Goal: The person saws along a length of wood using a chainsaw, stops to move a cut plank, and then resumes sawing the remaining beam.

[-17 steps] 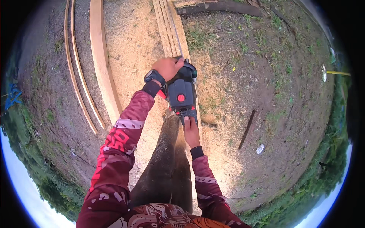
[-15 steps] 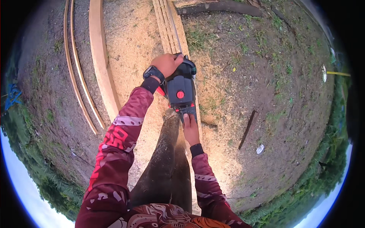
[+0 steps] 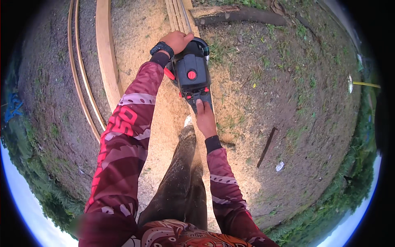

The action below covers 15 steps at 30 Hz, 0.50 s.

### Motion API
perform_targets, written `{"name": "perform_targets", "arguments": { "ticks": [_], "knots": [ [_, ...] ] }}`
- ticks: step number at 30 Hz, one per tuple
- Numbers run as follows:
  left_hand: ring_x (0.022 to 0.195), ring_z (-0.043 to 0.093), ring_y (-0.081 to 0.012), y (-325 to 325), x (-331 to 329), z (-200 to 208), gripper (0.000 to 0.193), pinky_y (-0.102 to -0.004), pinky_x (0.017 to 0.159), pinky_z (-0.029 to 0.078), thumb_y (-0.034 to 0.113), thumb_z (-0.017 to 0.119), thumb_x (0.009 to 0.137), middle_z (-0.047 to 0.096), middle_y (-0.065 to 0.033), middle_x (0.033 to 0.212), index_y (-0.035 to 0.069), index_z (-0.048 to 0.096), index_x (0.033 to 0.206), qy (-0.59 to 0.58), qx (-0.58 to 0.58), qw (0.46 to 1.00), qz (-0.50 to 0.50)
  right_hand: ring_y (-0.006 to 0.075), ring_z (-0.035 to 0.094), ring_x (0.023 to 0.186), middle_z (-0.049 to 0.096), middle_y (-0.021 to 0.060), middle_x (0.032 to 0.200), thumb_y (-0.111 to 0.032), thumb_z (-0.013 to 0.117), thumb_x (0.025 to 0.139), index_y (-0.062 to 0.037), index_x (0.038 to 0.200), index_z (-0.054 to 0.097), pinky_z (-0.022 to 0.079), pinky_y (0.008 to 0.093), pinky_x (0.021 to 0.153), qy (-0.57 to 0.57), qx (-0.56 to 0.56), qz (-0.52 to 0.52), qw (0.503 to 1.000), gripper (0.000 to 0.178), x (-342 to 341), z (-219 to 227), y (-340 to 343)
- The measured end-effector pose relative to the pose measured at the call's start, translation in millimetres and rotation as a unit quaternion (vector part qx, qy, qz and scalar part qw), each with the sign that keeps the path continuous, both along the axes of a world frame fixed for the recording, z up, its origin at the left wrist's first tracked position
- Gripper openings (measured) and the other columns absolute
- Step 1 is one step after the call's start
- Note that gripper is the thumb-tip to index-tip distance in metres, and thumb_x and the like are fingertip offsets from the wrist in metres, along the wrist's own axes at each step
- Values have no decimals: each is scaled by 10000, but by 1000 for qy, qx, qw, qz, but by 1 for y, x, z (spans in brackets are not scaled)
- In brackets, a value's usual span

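Note:
A black chainsaw (image 3: 193, 61) with a red round cap is held in front of me. My left hand (image 3: 177, 42) wraps round its front handle, and a dark watch is on that wrist. Its rear handle is in the grip of my right hand (image 3: 205, 120), thumb on top. The saw's thin guide bar (image 3: 186, 17) points away from me along a wooden plank (image 3: 174, 18) marked by several long parallel cuts. How deep the bar sits in the wood, I cannot tell.
Sawdust (image 3: 144, 61) covers the ground around the plank. To the left lie a thick timber beam (image 3: 106, 49) and two thin wood strips (image 3: 80, 66). A dark log (image 3: 242, 15) lies at the far right of the plank, and a dark flat bar (image 3: 267, 147) nearer on the right.
Both hands and the chainsaw have moved farther away from me along the plank, and slightly left. More of my shoe shows below the saw now.

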<state>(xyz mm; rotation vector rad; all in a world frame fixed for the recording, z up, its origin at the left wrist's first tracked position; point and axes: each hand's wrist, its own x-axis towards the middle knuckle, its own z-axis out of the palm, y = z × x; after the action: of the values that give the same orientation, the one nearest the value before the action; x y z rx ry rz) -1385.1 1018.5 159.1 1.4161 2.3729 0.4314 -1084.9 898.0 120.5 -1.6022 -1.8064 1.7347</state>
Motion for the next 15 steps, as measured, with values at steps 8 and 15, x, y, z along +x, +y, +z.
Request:
{"name": "perform_targets", "arguments": {
  "ticks": [8, 15],
  "knots": [
    [874, 702, -450, -10, 4, -10, 694, -492, 842, 543, 617, 462, 997, 727, -262, 883, -7, 756, 922, 7, 9, 1000, -14, 562, 602, 1043, 677, 341, 1058, -554, 423, 1067, -3, 1159, 590, 461, 584, 897, 6, 19, 11, 1000, 583, 11, -9, -15],
    [968, 709, -438, -36, 42, -6, 741, -502, 898, 548, 662, 433, 983, 748, -243, 988, 7, 779, 995, -25, -65, 997, 17, 575, 596, 1013, 659, 361, 1043, -538, 426, 1070, -1, 1133, 568, 455, 601, 867, 23, 11, 2, 1000, 558, 43, -15, -41]
  ]
}}
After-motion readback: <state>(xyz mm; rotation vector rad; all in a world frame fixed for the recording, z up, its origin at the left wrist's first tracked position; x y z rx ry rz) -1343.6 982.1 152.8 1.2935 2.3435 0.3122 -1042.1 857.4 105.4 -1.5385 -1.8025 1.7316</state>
